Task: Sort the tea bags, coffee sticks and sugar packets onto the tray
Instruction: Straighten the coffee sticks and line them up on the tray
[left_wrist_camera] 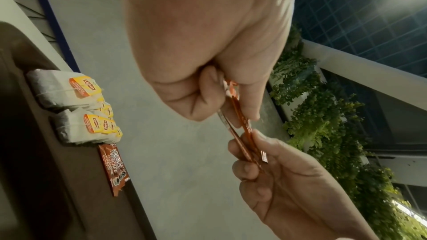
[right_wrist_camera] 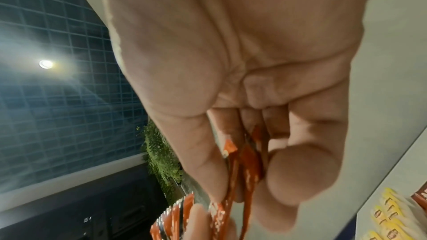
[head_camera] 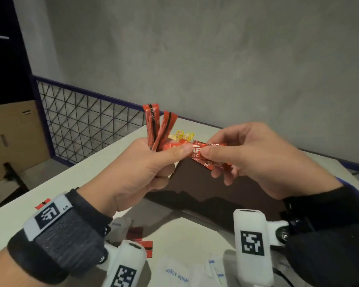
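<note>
Head view: coffee sticks (head_camera: 197,151) pinched between fingers of left hand (head_camera: 145,168) and right hand (head_camera: 263,160).

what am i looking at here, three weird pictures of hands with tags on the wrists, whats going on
A person wears three cameras: one on the head, one on each wrist; the square tags are wrist markers. The head view looks down at a white table with a dark tray. The left hand grips red coffee sticks, and the right hand pinches another coffee stick with it. Tea bags already lie on the tray. White sugar packets wait on the table.
</note>
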### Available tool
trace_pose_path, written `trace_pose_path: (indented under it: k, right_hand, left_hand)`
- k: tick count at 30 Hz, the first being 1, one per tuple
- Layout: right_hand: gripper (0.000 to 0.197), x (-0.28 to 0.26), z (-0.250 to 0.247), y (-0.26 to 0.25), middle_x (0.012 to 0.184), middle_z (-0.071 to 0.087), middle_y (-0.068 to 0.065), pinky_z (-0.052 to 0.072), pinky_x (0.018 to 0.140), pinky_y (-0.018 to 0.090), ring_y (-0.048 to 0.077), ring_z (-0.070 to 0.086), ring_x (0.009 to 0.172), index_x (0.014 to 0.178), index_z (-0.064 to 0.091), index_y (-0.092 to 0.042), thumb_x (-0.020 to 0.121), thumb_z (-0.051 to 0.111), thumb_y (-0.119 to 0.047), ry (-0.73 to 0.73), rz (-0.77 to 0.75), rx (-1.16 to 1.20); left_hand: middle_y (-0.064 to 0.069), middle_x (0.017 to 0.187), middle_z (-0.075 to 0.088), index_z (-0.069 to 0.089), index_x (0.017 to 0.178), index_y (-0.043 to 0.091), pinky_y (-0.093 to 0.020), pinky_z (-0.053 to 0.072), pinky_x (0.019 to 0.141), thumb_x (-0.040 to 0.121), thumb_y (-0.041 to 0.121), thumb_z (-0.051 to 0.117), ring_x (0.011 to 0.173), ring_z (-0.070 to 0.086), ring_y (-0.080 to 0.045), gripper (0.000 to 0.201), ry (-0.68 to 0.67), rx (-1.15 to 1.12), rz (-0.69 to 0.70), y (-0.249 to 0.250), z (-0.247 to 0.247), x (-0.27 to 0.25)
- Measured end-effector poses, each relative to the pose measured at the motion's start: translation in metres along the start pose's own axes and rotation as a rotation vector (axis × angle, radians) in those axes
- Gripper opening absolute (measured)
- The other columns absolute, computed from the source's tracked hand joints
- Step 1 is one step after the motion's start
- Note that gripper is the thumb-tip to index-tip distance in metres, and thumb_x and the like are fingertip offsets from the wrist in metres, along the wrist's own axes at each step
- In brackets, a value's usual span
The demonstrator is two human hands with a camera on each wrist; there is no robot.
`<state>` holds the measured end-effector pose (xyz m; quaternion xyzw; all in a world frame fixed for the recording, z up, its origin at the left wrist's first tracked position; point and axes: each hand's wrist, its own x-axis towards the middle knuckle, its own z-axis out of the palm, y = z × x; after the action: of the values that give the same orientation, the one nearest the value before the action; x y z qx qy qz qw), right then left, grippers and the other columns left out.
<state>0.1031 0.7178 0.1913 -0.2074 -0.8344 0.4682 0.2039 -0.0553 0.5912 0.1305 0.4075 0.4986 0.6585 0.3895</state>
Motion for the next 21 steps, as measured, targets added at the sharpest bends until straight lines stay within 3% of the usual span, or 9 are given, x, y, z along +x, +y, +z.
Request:
trace_pose_path:
  k: [2,6,9,12,15,19,21]
  right_hand:
    - [0.014,-0.001,-0.002,-0.001,0.068,0.071,0.008,0.048,0.045,0.028,0.021,0.066,0.058,0.081,0.072,0.002,0.087,0.076,-0.01,-0.012,0.026,0.029]
    - [0.011,-0.002,-0.001,-0.005,0.067,0.07,0.008,0.047,0.044,0.027,0.022,0.064,0.056,0.085,0.068,0.005,0.089,0.071,-0.005,-0.04,0.037,0.121]
    - [0.007,-0.001,0.001,-0.006,0.068,0.069,0.01,0.046,0.042,0.026,0.021,0.061,0.053,0.084,0.066,0.003,0.09,0.068,0.0,-0.044,0.024,0.193]
    - [0.005,0.0,0.004,-0.004,0.067,0.067,0.012,0.048,0.042,0.027,0.023,0.061,0.053,0.088,0.066,0.001,0.089,0.069,0.005,-0.027,-0.008,0.18]
    - [0.018,0.003,0.005,0.0,0.074,0.066,0.018,0.05,0.046,0.03,0.025,0.063,0.058,0.102,0.067,-0.002,0.087,0.071,0.006,-0.006,-0.034,0.161]
    - [0.017,0.007,0.005,0.004,0.078,0.07,0.018,0.053,0.057,0.03,0.025,0.066,0.066,0.101,0.07,-0.004,0.086,0.073,0.003,0.029,-0.042,0.162]
    - [0.013,0.008,0.004,0.005,0.079,0.072,0.018,0.052,0.067,0.037,0.026,0.066,0.069,0.097,0.073,-0.005,0.085,0.074,0.001,0.032,-0.056,0.157]
  left_hand:
    - [0.005,0.066,0.025,0.064,0.063,0.025,-0.018,0.02,0.04,0.078,0.031,0.081,0.054,0.015,-0.01,0.024,0.052,-0.05,0.012,-0.001,-0.001,0.003]
    - [0.004,0.066,0.026,0.067,0.073,0.025,-0.018,0.023,0.039,0.076,0.037,0.089,0.055,0.016,-0.011,0.025,0.082,-0.068,0.014,-0.003,0.0,0.004]
    - [-0.002,0.074,0.014,0.069,0.064,0.028,-0.019,0.02,0.041,0.086,0.046,0.077,0.054,0.013,-0.012,0.029,0.012,-0.065,-0.014,-0.001,0.005,0.001]
    - [-0.004,0.074,0.011,0.061,0.058,0.025,-0.019,0.019,0.04,0.09,0.035,0.067,0.053,0.012,-0.012,0.035,-0.012,-0.109,-0.003,0.0,0.006,0.0]
    - [0.001,0.066,0.02,0.062,0.057,0.025,-0.017,0.025,0.04,0.094,0.027,0.066,0.049,0.02,-0.008,0.037,-0.002,-0.107,0.021,-0.002,0.003,0.002]
    - [0.008,0.058,0.027,0.059,0.073,0.021,-0.018,0.022,0.04,0.088,0.028,0.073,0.047,0.019,-0.008,0.021,0.044,-0.086,0.058,-0.003,0.0,0.003]
    - [0.006,0.062,0.023,0.056,0.085,0.017,-0.018,0.021,0.04,0.088,0.028,0.08,0.05,0.016,-0.009,0.027,0.063,-0.082,0.073,-0.005,-0.004,0.004]
